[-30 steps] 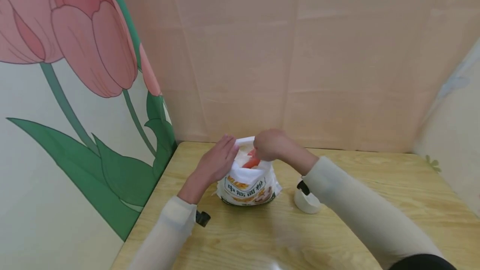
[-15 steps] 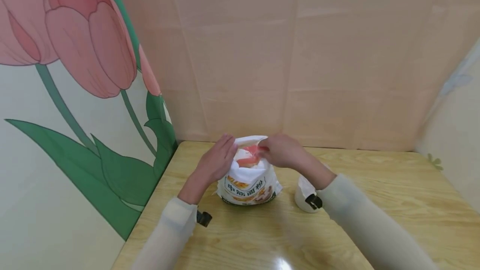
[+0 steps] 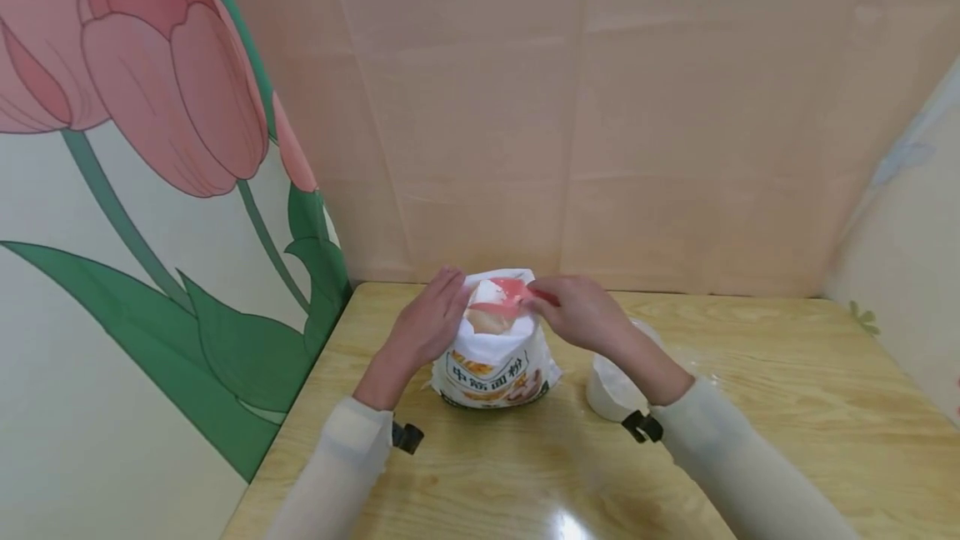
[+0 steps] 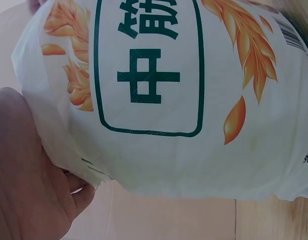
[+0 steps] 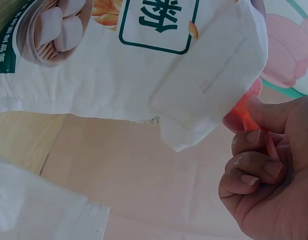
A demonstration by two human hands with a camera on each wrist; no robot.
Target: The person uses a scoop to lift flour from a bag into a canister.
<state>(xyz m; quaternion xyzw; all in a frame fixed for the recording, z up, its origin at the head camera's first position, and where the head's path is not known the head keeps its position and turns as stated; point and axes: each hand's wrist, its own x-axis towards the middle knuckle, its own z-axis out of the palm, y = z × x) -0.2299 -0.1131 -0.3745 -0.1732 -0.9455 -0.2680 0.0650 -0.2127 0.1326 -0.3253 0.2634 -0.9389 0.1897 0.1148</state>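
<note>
A white flour bag [image 3: 491, 348] with green lettering stands upright on the table, its mouth gaping upward. My left hand [image 3: 427, 319] holds the bag's left rim, the thumb in front and fingers behind in the left wrist view, where the bag's printed side [image 4: 154, 162] fills most of the frame. In the bag's mouth is a red scoop [image 3: 513, 288] carrying white flour. My right hand [image 3: 581, 313] grips its handle, fingers curled round it in the right wrist view [image 5: 266, 150]. Pale flour [image 3: 489, 322] shows inside the bag below the scoop.
To the right of the bag stands a round white container [image 3: 611, 390] with clear plastic at its top, partly behind my right forearm. The wooden table [image 3: 787, 373] meets a pinkish cloth backdrop [image 3: 585, 148]. A tulip-painted wall [image 3: 180, 90] rises on the left.
The right hand has drawn back rightward with the scoop, which has risen in the bag's mouth and now shows flour on it. The left hand stays on the rim.
</note>
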